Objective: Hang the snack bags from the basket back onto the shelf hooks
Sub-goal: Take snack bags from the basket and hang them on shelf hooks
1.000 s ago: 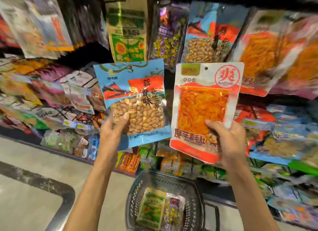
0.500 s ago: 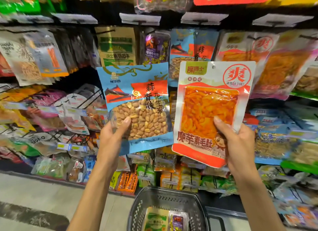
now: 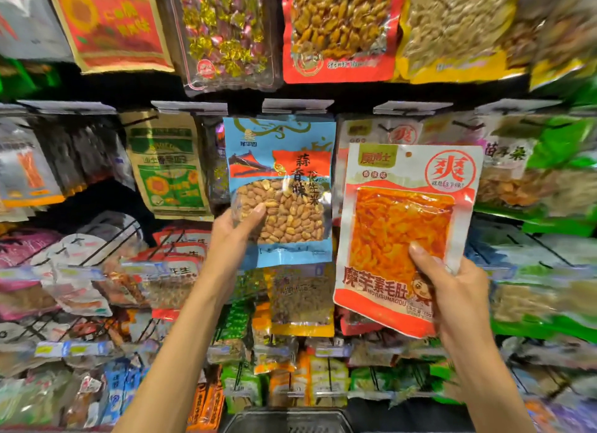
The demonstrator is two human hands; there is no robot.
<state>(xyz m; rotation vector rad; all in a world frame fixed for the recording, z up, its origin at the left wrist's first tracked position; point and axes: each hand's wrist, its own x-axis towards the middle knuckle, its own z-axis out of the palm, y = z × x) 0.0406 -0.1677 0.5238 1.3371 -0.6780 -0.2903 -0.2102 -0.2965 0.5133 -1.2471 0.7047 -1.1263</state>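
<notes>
My left hand (image 3: 232, 239) grips a blue bag of peanuts (image 3: 284, 161) by its lower left corner and holds it upright against the middle shelf row, its top edge just under a hook's price tag (image 3: 297, 105). My right hand (image 3: 452, 290) grips the lower right corner of a white and red bag of orange strips (image 3: 400, 226), held in front of the shelf to the right of the peanut bag. Only the dark rim of the basket (image 3: 284, 421) shows at the bottom edge; its contents are out of view.
Rows of hanging snack bags fill the shelf: a tan sunflower-seed bag (image 3: 168, 164) left of the peanuts, matching white and red bags (image 3: 381, 132) behind my right-hand bag, candy (image 3: 226, 32) and nut bags (image 3: 339, 29) above. Wire hooks stick out at the lower left (image 3: 106, 245).
Both hands rose with their bags and moved closer to the shelf. The peanut bag now sits right at the middle row's hook. The basket slid almost out of view.
</notes>
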